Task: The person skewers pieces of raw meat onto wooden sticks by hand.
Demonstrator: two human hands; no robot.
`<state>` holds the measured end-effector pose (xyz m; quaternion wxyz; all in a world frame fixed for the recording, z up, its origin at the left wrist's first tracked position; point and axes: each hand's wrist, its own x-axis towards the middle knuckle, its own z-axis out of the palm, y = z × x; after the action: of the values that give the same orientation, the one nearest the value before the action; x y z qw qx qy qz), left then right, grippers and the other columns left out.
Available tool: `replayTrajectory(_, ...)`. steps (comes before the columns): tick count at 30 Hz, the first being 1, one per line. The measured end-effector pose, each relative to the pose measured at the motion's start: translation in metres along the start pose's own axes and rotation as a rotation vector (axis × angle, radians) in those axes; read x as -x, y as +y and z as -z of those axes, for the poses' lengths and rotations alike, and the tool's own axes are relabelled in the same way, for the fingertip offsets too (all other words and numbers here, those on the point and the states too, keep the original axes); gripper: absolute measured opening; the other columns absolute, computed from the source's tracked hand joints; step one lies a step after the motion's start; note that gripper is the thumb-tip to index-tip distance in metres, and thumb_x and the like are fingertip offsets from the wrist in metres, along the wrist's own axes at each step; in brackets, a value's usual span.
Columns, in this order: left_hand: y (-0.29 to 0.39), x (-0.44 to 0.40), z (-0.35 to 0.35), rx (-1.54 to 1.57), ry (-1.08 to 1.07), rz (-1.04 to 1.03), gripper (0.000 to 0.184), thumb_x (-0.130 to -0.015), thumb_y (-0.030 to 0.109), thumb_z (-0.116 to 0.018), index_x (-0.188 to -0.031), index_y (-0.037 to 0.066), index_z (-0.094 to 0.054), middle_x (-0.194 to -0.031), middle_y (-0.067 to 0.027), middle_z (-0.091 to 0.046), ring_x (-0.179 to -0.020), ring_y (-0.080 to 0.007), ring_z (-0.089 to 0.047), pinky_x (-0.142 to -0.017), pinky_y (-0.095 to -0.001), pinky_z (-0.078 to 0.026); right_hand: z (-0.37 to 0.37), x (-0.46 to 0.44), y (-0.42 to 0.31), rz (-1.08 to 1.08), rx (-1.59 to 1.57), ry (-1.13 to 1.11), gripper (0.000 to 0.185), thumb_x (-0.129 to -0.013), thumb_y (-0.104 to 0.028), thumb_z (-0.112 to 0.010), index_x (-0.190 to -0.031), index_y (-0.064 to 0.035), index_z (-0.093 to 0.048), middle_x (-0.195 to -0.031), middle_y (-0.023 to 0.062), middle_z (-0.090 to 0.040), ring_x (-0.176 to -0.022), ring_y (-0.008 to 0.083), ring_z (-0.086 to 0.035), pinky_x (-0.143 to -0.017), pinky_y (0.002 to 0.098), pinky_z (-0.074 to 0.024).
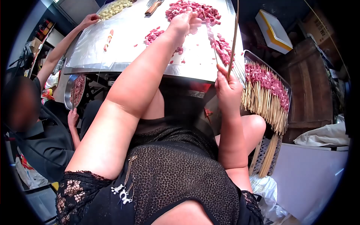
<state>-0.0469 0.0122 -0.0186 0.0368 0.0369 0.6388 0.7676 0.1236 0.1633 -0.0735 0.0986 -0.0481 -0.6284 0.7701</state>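
My left hand (184,23) reaches over the table to the edge of a large pile of cut raw meat (204,13). Its fingers are smeared, and whether they hold a piece I cannot tell. At the table's right front edge, my right hand (228,89) is closed around bamboo skewers (233,45). One long skewer points up past the far edge. A thinner one leans toward a line of pale pink meat (210,33). Close by lies a small heap of meat cubes (224,49). Another small heap (153,35) is beside my left forearm.
A tray of meat skewers (267,88) stands right of the table, bare stick ends toward me. At the left sits a person (41,138), one hand by pale pieces (114,9), the other by a metal bowl (71,93). A wooden-handled tool (153,7) lies at the back.
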Motion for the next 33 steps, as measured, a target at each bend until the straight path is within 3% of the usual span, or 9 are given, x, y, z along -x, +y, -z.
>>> replayTrajectory(6,0.002,0.030,-0.022,0.356,-0.261,0.175,0.049,-0.099,0.041,-0.032,-0.114,-0.003,-0.049,-0.090,-0.0109,-0.060,-0.092,-0.0248,-0.060,-0.087,-0.0387,-0.049,-0.001,0.005,0.001,0.034,0.206,0.060,0.022,-0.090,-0.008,-0.057,-0.109,-0.0026,-0.066,-0.066,-0.0049,-0.052,-0.057,0.0025,-0.044,-0.052,0.0179,-0.0372)
replayTrajectory(9,-0.002,0.036,-0.028,0.551,-0.193,0.163,0.034,-0.099,0.035,-0.037,-0.103,0.002,-0.047,-0.065,0.0006,-0.035,-0.056,-0.0116,-0.039,-0.057,-0.0273,-0.043,-0.005,0.005,0.005,0.114,0.269,-0.004,0.022,-0.090,-0.008,-0.057,-0.109,-0.0037,-0.066,-0.065,-0.0040,-0.052,-0.056,0.0032,-0.045,-0.053,0.0192,-0.0388)
replayTrajectory(15,0.006,0.050,-0.037,0.551,-0.167,0.193,0.040,-0.097,0.043,-0.037,-0.109,0.004,-0.042,-0.064,0.0023,-0.030,-0.050,-0.0070,-0.025,-0.043,-0.0194,-0.023,-0.013,0.008,0.004,0.063,0.139,-0.051,0.023,-0.090,-0.007,-0.056,-0.111,-0.0045,-0.065,-0.064,-0.0032,-0.052,-0.056,0.0035,-0.044,-0.052,0.0197,-0.0386)
replayTrajectory(17,-0.001,0.031,-0.031,0.493,-0.313,0.151,0.063,-0.091,0.057,-0.033,-0.120,0.001,-0.039,-0.082,-0.0053,-0.046,-0.064,-0.0121,-0.044,-0.057,-0.0263,-0.041,-0.008,0.003,0.002,0.056,0.129,0.005,0.023,-0.091,-0.006,-0.054,-0.111,-0.0013,-0.064,-0.065,-0.0039,-0.051,-0.056,0.0030,-0.044,-0.052,0.0184,-0.0372)
replayTrajectory(20,-0.014,-0.016,-0.003,-0.034,-0.179,-0.082,0.066,-0.093,0.055,-0.035,-0.132,0.002,-0.036,-0.120,-0.0143,-0.052,-0.113,-0.0255,-0.050,-0.085,-0.0388,-0.047,0.006,-0.002,-0.002,0.038,-0.021,0.027,0.024,-0.092,-0.005,-0.052,-0.113,0.0014,-0.059,-0.068,-0.0046,-0.049,-0.059,0.0016,-0.043,-0.053,0.0150,-0.0335)
replayTrajectory(25,-0.049,-0.035,0.020,-1.488,-0.015,-0.390,0.021,-0.084,0.019,-0.059,-0.089,-0.001,-0.065,-0.095,-0.0174,-0.062,-0.088,-0.0289,-0.061,-0.081,-0.0373,-0.048,0.014,-0.006,0.000,0.025,-0.014,0.057,0.024,-0.091,-0.003,-0.053,-0.113,0.0025,-0.059,-0.070,-0.0032,-0.051,-0.061,0.0024,-0.045,-0.054,0.0148,-0.0342)
replayTrajectory(27,-0.034,-0.029,0.013,-1.526,-0.066,-0.426,0.018,-0.082,0.018,-0.060,-0.089,0.002,-0.066,-0.090,-0.0184,-0.064,-0.084,-0.0339,-0.062,-0.080,-0.0391,-0.049,0.011,-0.005,0.001,0.066,-0.002,0.048,0.024,-0.090,-0.003,-0.053,-0.113,0.0020,-0.060,-0.071,-0.0028,-0.053,-0.061,0.0020,-0.046,-0.054,0.0144,-0.0342)
replayTrajectory(29,-0.022,-0.021,0.006,-1.433,-0.105,-0.063,0.018,-0.081,0.017,-0.060,-0.087,0.002,-0.066,-0.090,-0.0187,-0.065,-0.081,-0.0361,-0.062,-0.079,-0.0397,-0.049,0.009,-0.003,0.000,0.051,0.025,0.059,0.024,-0.090,-0.004,-0.054,-0.113,0.0016,-0.060,-0.070,-0.0028,-0.053,-0.061,0.0019,-0.046,-0.054,0.0143,-0.0343)
replayTrajectory(33,-0.010,-0.005,0.014,-1.398,-0.109,-0.280,0.016,-0.082,0.015,-0.061,-0.089,0.002,-0.066,-0.090,-0.0150,-0.066,-0.079,-0.0300,-0.065,-0.074,-0.0365,-0.052,0.008,-0.001,0.002,0.043,0.075,0.071,0.024,-0.089,-0.005,-0.056,-0.112,0.0004,-0.062,-0.069,-0.0033,-0.054,-0.059,0.0014,-0.044,-0.054,0.0145,-0.0340)
